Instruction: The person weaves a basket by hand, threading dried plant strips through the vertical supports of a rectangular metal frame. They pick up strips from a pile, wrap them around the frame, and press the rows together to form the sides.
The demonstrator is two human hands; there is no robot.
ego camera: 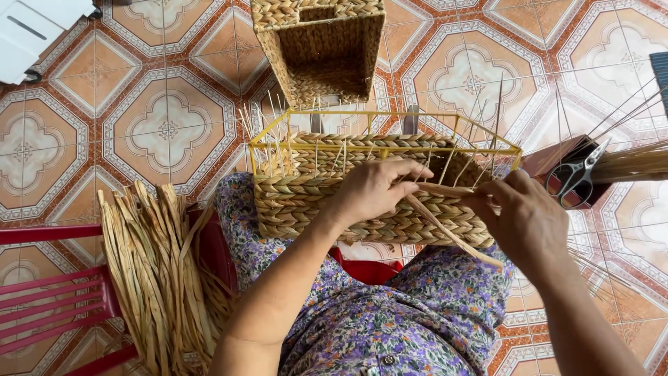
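Note:
A half-woven straw basket [306, 202] on a yellow wire frame [390, 118] rests on my lap, thin upright stakes sticking out of its rim. My left hand [372, 191] lies over the basket's near wall, fingers curled around a flat dried straw strand [445, 230]. My right hand [525, 216] pinches the same strand at the basket's right end. The strand's loose end hangs down toward my knee.
A finished woven basket [323, 49] lies on the tiled floor ahead. A bundle of dried straw [156, 271] rests on a red plastic stool [49, 292] at my left. Scissors [574, 177] sit on a brown box at right, beside thin sticks [633, 163].

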